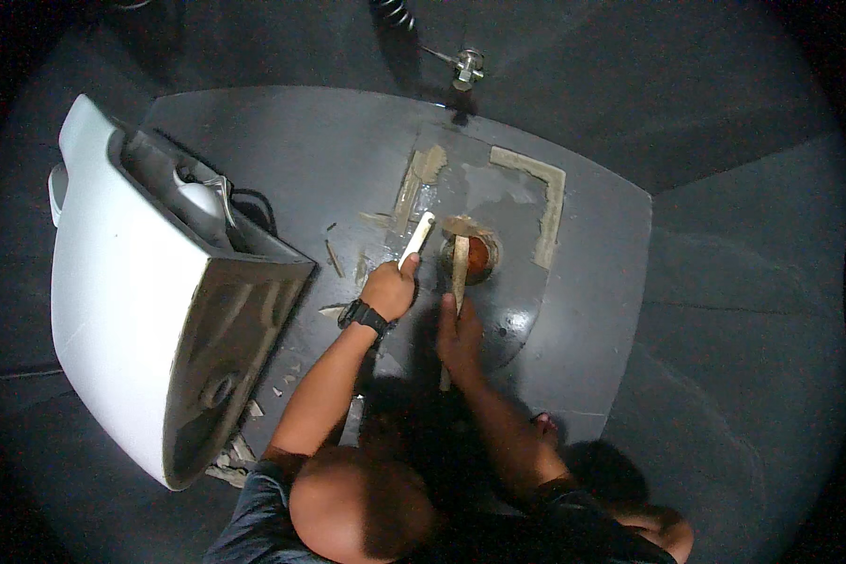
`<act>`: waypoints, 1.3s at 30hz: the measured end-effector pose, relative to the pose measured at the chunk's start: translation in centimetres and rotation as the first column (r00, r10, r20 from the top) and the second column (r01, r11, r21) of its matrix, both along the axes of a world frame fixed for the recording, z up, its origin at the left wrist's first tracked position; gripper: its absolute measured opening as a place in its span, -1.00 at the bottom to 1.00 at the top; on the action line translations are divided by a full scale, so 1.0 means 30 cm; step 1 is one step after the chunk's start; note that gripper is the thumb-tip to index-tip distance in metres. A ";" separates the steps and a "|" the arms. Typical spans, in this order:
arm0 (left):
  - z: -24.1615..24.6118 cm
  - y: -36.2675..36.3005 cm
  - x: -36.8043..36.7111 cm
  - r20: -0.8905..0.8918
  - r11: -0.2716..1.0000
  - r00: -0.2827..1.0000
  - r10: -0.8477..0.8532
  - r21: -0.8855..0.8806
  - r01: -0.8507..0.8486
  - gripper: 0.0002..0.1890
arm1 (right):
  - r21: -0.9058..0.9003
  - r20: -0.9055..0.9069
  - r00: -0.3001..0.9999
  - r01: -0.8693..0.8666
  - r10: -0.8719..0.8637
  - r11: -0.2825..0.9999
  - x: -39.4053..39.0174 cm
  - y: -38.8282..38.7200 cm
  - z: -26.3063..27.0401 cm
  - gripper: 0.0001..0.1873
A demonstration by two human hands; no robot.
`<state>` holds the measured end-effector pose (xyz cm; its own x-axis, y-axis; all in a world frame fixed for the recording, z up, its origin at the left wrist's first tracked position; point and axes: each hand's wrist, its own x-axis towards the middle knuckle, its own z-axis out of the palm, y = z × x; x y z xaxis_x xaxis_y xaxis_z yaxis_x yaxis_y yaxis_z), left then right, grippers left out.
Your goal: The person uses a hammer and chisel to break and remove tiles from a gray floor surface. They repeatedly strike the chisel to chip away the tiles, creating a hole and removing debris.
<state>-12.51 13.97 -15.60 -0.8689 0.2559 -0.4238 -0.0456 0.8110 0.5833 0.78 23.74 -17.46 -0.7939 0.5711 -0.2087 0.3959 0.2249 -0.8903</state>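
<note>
My left hand point(389, 289), with a black watch at the wrist, is closed around a white flat-ended handle or bar point(416, 240) that points up and away over the floor. My right hand point(460, 338) grips the wooden handle of a hammer point(460, 275); its brownish head point(465, 226) lies at the upper rim of a round drain hole point(479, 259) with an orange-brown inside. Around the hole, strips of old beige sealant or mortar point(553, 211) trace an outline on the grey floor, with another strip point(410, 187) on its left side.
A white ceramic toilet point(127, 282) lies tipped at the left, its hollow underside showing. Broken beige pieces point(233, 462) lie beside it, and thin scraps point(334, 258) lie left of my hands. A metal angle valve point(468, 68) sits on the far wall, near a coiled hose point(396, 13).
</note>
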 end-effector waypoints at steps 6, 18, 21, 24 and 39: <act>-0.027 -0.007 -0.002 -0.026 0.999 0.999 -0.041 0.005 0.042 -0.21 | 0.009 0.055 0.998 -0.041 0.041 0.999 -0.043 0.016 0.003 -0.42; -0.004 -0.015 -0.001 -0.024 1.000 0.999 -0.026 -0.004 0.026 -0.20 | -0.042 0.058 0.998 0.002 0.000 0.999 -0.031 0.013 0.023 -0.44; -0.002 -0.018 -0.008 0.013 0.999 0.999 -0.038 -0.016 0.039 -0.22 | -0.017 0.032 0.997 -0.070 0.071 0.997 -0.026 0.019 0.043 -0.45; 0.002 -0.019 -0.015 0.017 0.999 0.999 -0.051 -0.016 0.051 -0.23 | 0.002 0.009 0.998 -0.058 0.058 0.998 -0.034 0.015 0.062 -0.47; -0.053 -0.079 -0.065 -0.102 0.999 0.994 -0.033 -0.002 0.033 -0.22 | 0.057 0.038 0.994 -0.101 0.099 0.993 -0.056 0.017 0.033 -0.45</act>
